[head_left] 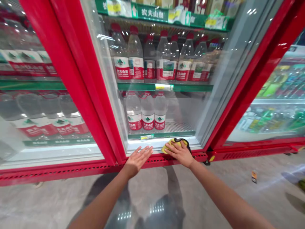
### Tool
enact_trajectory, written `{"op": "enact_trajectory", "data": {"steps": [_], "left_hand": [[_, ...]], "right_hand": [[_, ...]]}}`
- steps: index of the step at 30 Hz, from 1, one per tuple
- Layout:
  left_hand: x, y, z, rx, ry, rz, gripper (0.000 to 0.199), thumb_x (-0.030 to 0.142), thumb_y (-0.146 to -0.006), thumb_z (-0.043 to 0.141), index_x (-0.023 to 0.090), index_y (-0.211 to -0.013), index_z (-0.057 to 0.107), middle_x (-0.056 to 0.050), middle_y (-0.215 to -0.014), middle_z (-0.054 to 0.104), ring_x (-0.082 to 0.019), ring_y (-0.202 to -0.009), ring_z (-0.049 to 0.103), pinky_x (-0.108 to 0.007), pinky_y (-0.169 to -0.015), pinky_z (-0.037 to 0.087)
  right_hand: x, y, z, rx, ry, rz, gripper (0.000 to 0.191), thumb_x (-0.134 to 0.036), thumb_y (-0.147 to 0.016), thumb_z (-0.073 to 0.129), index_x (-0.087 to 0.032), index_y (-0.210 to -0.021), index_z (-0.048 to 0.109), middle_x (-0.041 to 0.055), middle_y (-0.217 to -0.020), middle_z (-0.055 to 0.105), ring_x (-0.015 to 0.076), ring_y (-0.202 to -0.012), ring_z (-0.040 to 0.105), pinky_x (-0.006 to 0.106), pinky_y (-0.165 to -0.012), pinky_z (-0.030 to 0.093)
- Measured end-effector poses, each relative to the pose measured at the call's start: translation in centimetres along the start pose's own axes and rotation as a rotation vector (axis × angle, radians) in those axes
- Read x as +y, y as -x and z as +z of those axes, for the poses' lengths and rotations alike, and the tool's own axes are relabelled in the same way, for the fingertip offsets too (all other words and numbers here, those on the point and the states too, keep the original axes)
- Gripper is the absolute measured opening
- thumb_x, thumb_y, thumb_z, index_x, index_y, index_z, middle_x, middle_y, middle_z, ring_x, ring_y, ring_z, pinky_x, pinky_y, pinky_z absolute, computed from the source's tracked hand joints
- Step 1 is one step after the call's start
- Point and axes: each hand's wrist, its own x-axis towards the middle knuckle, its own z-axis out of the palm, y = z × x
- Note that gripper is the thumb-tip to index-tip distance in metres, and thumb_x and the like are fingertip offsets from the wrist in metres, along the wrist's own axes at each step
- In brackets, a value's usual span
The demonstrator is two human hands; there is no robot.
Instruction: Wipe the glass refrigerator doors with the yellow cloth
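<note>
My right hand (180, 153) presses a yellow cloth with a dark edge (171, 145) against the bottom of a red-framed drinks cooler's glass door (183, 111). The fingers lie over the cloth and hide part of it. To the left, my left hand (138, 161) is open with its fingers stretched out, near the red lower frame (157, 160), and holds nothing. Whether it touches the door I cannot tell. Behind the glass, large water bottles (147, 111) with red and white labels stand on the lowest shelf.
Smaller red-capped bottles (163, 60) fill the shelf above. Red door frames (78, 76) rise at both sides, with more stocked coolers beyond. On the grey floor (214, 190), a small orange and dark item (254, 176) lies at the right.
</note>
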Motion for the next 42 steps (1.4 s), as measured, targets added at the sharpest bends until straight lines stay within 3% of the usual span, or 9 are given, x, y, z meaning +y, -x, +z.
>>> {"op": "enact_trajectory", "data": {"steps": [4,10,13,17,20,23,29,35,42], "left_hand": [[1.3,-2.1,0.9,0.058,0.002,0.05,0.058,0.017,-0.098,0.04,0.02,-0.156,0.035,-0.003,-0.161,0.04,-0.016,-0.154,0.024,-0.039,-0.13,0.009],[2.8,-4.3,0.8,0.046,0.07,0.028,0.065,0.013,-0.095,0.042,0.021,-0.158,0.029,-0.004,-0.158,0.044,-0.015,-0.152,0.031,-0.038,-0.13,0.011],[3.4,-5.0,1.0,0.048,0.089,0.043,0.065,0.014,-0.095,0.042,0.021,-0.158,0.03,-0.004,-0.158,0.044,-0.016,-0.151,0.032,-0.039,-0.13,0.01],[3.9,-6.0,1.7,0.052,0.099,0.054,0.065,0.013,-0.093,0.042,0.022,-0.157,0.033,-0.004,-0.158,0.044,-0.018,-0.15,0.034,-0.04,-0.13,0.008],[3.8,-6.5,1.8,0.03,0.117,0.033,0.069,0.012,-0.091,0.043,0.023,-0.158,0.032,-0.004,-0.158,0.044,-0.019,-0.149,0.037,-0.04,-0.13,0.009],[3.6,-6.6,1.7,0.003,0.143,0.007,0.073,0.011,-0.088,0.044,0.024,-0.158,0.031,-0.004,-0.158,0.043,-0.02,-0.149,0.038,-0.042,-0.129,0.011],[3.6,-7.0,1.9,-0.013,0.18,-0.023,0.073,0.011,-0.087,0.044,0.025,-0.158,0.032,-0.004,-0.156,0.045,-0.021,-0.148,0.038,-0.042,-0.13,0.004],[3.5,-7.9,1.6,0.056,0.191,-0.017,0.075,0.012,-0.087,0.043,0.026,-0.159,0.029,-0.004,-0.156,0.045,-0.02,-0.149,0.035,-0.042,-0.13,0.007],[4.4,-9.3,1.1,0.028,0.207,-0.034,0.078,0.009,-0.087,0.044,0.027,-0.16,0.025,-0.004,-0.158,0.041,-0.02,-0.151,0.03,-0.043,-0.13,0.009]], "right_hand": [[1.5,-0.4,-0.1,0.074,0.011,0.052,0.051,-0.025,-0.102,0.047,-0.042,-0.15,0.043,-0.0057,-0.155,0.051,0.0181,-0.145,0.039,0.048,-0.126,0.013],[0.7,3.4,0.9,0.196,0.039,0.509,0.053,-0.013,-0.096,0.052,-0.039,-0.143,0.054,0.0046,-0.153,0.052,0.0274,-0.152,0.027,0.059,-0.122,0.015],[-0.7,3.1,1.2,0.176,0.032,0.343,0.046,-0.022,-0.098,0.055,-0.04,-0.14,0.056,0.0006,-0.151,0.055,0.0258,-0.15,0.03,0.057,-0.121,0.019],[1.1,1.8,0.6,0.201,0.015,0.24,0.043,-0.027,-0.101,0.053,-0.046,-0.139,0.054,-0.0038,-0.15,0.055,0.02,-0.141,0.041,0.05,-0.121,0.021],[2.6,2.9,0.3,0.269,-0.042,0.51,0.044,-0.022,-0.1,0.052,-0.049,-0.134,0.058,-0.0026,-0.144,0.058,0.0233,-0.133,0.047,0.048,-0.116,0.028],[1.9,4.4,0.6,0.324,-0.116,0.795,0.044,-0.015,-0.094,0.05,-0.038,-0.129,0.065,0.0071,-0.131,0.058,0.0278,-0.119,0.051,0.047,-0.105,0.04],[1.6,3.9,1.1,0.338,-0.234,0.893,0.047,-0.007,-0.074,0.052,-0.027,-0.113,0.068,0.0085,-0.113,0.056,0.026,-0.106,0.055,0.04,-0.094,0.05],[2.9,5.5,2.4,0.537,-0.171,1.187,0.058,-0.009,-0.077,0.043,-0.021,-0.133,0.049,0.0145,-0.122,0.048,0.0314,-0.119,0.048,0.05,-0.102,0.043],[2.5,4.4,5.1,0.614,-0.138,1.299,0.054,-0.008,-0.075,0.044,-0.022,-0.127,0.049,0.0101,-0.11,0.053,0.026,-0.106,0.055,0.04,-0.094,0.048]]}}
